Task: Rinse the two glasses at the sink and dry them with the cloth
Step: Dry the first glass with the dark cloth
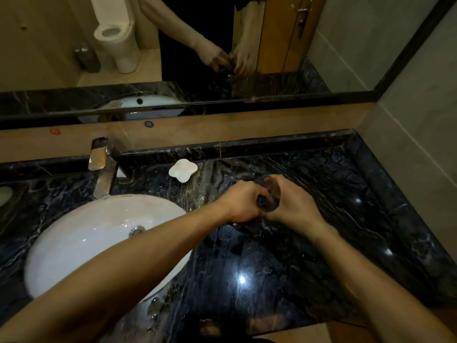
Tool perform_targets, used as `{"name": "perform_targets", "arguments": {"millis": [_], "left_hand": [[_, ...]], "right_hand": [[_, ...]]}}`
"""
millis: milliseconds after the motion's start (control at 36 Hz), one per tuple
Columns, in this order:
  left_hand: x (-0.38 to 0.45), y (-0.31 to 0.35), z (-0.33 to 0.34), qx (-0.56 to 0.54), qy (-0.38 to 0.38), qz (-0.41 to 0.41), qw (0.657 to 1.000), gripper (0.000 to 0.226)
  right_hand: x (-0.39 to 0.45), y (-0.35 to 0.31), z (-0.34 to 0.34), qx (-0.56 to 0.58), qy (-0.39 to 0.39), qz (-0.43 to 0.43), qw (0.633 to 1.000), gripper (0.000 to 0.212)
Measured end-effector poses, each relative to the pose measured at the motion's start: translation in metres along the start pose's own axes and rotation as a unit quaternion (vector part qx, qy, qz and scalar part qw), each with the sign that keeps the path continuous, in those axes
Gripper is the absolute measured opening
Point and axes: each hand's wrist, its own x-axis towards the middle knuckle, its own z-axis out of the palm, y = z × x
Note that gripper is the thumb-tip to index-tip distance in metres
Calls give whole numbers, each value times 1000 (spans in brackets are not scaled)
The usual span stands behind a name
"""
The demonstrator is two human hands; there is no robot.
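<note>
My left hand (pixel 241 203) and my right hand (pixel 293 206) meet above the dark marble counter, to the right of the basin. A dark cloth (pixel 264 203) is bunched between them. My left hand grips the cloth. My right hand wraps around what looks like a clear glass (pixel 275 190), which is partly stuffed with the cloth and mostly hidden. A second clear glass (pixel 206 191) stands faintly visible on the counter, just left of my left hand.
A white oval basin (pixel 81 233) with a chrome tap (pixel 102 167) lies at the left. A white soap dish (pixel 182 170) sits behind the hands. A mirror (pixel 173 45) runs along the back and a wall (pixel 420 125) closes the right side.
</note>
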Motion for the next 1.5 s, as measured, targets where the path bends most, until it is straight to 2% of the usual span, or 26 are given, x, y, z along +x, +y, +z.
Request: {"name": "perform_targets", "arguments": {"millis": [56,83,167,222,278,361,472,556,639,694,778,917,1028,1167,1417,1500], "left_hand": [[2,1,7,-107,10,-89,990,20],[1,2,9,-183,12,-129,975,20],[-2,9,12,-426,12,-212,879,26],[-5,12,9,-511,-6,-239,826,26],[-8,11,2,-550,-37,-255,795,24],[-12,3,-8,-556,-71,-261,786,20],[-22,-18,-16,-515,-47,-256,817,23],[-33,-38,-18,-526,13,-262,809,26],[-44,-53,-19,-581,107,-245,769,34],[-52,-61,-17,-622,160,-235,730,37],[-64,-71,-12,-656,215,-224,688,37],[-91,-89,8,-666,304,-241,637,43],[-116,-105,28,-662,355,-258,607,43],[-141,-118,51,-647,367,-287,603,45],[-148,-137,66,-598,351,-324,644,32],[-145,-144,61,-594,344,-326,650,29]], "right_hand": [[-2,1,17,-99,64,-33,992,71],[-3,2,23,-129,93,-52,986,63],[-6,8,35,-186,185,-105,959,53],[-7,10,39,-219,224,-136,940,52],[-6,15,39,-233,249,-158,927,49],[-6,26,37,-245,262,-176,917,56],[-4,37,29,-242,241,-184,922,59],[0,37,25,-153,146,-138,968,70],[-3,37,33,24,94,-61,993,78],[-5,37,44,117,86,-25,989,83],[-6,38,65,192,67,15,979,81],[-8,42,113,291,27,65,954,80],[-10,38,148,337,46,87,936,81],[-4,37,168,340,45,107,933,83],[2,35,170,319,18,114,941,94],[-2,31,164,307,15,125,943,109]]}}
